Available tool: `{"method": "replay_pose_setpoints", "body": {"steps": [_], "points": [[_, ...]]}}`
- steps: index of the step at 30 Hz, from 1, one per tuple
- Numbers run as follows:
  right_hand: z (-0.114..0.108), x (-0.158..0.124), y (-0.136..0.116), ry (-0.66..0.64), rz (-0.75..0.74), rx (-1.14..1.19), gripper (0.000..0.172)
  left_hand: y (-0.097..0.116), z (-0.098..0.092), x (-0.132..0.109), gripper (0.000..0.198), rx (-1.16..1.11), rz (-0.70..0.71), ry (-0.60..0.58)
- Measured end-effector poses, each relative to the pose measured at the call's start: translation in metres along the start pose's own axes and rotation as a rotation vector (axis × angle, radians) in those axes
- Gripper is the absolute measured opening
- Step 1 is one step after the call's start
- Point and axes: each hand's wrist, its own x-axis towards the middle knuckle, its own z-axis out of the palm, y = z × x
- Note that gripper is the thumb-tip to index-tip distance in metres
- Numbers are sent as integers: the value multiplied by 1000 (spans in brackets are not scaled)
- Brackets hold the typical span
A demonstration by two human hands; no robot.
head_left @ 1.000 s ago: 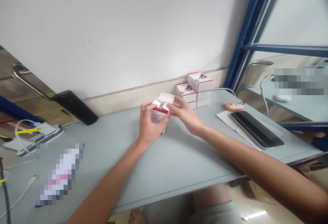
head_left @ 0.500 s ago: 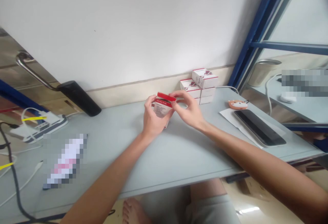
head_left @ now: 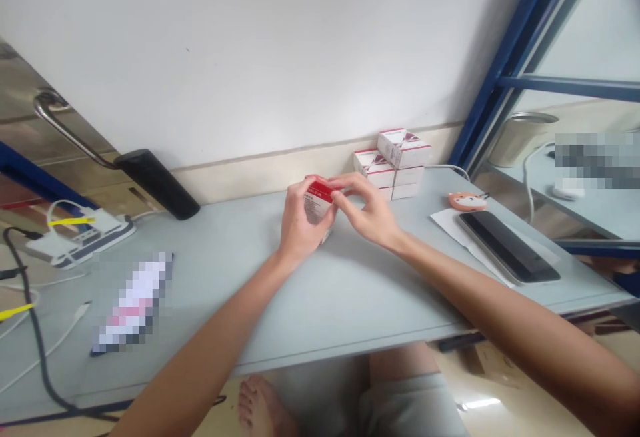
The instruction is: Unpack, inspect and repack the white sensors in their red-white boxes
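A small white and red cardboard box [head_left: 316,206] with printed text on its side stands between my hands, above the grey desk. My left hand [head_left: 296,223] is wrapped round its left side and lower front, covering part of the print. With thumb and fingertips, my right hand [head_left: 369,211] grips the box's upper right corner, at the red top edge. The top flap lies down or nearly so. Just behind my right hand, several similar white boxes [head_left: 406,148] are stacked against the wall.
To the right lie a dark phone [head_left: 509,247] on white paper and an orange animal-shaped item [head_left: 467,201]. A black cylinder [head_left: 159,185] leans at the left, near a white power strip [head_left: 95,237] with cables. A blurred-out item [head_left: 134,307] rests at front left.
The red flap, raised before, has come down onto the top of the box. Both hands keep hold of it. The view has shifted slightly.
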Motion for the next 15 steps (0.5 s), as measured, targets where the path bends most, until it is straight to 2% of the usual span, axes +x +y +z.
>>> {"method": "replay_pose_setpoints", "body": {"steps": [7, 11, 13, 15], "points": [[1, -3, -1, -26, -52, -67, 18, -6, 0, 0, 54, -5, 6, 22], [1, -4, 0, -78, -61, -100, 23, -12, -1, 0, 50, -12, -17, 14], [1, -4, 1, -94, -72, -137, 26, -13, -1, -1, 52, -22, -40, 8], [0, -3, 3, -88, -97, -184, 27, -13, 0, -3, 62, -35, -67, -30]]}}
